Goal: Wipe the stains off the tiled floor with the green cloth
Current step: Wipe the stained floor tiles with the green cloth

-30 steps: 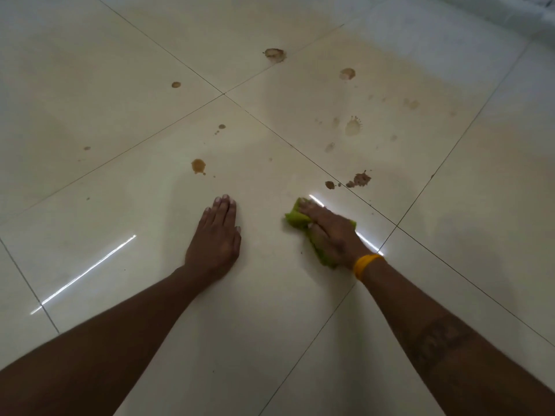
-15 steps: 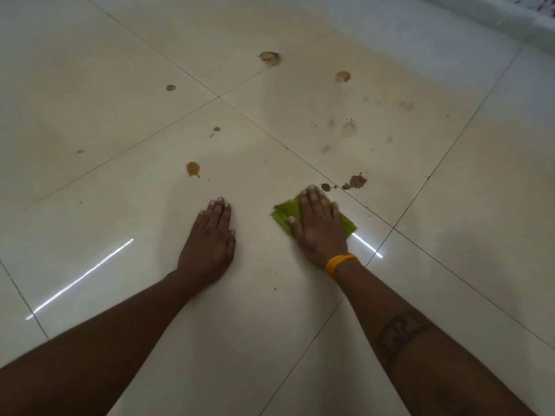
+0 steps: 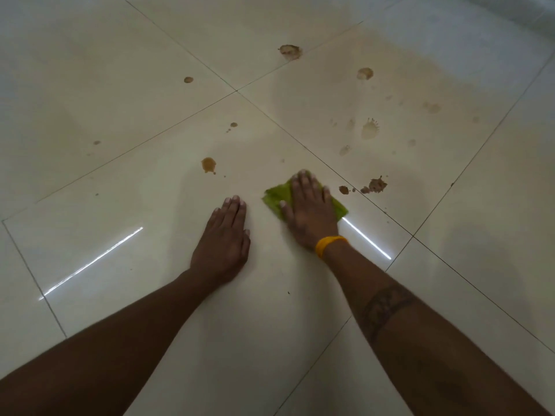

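Floor tiles (image 3: 105, 85) were spread wide, cream and glossy, with brown stains scattered over the far half. Both forearms were stretched forward from the near edge. The left hand (image 3: 223, 238) was laid flat and bare, fingers together. The right hand (image 3: 310, 211) was pressed palm-down, fingers extended and closed, on the green cloth (image 3: 274, 198). The nearest stain cluster (image 3: 374, 186) was seen just right of the fingertips, nearer that hand.
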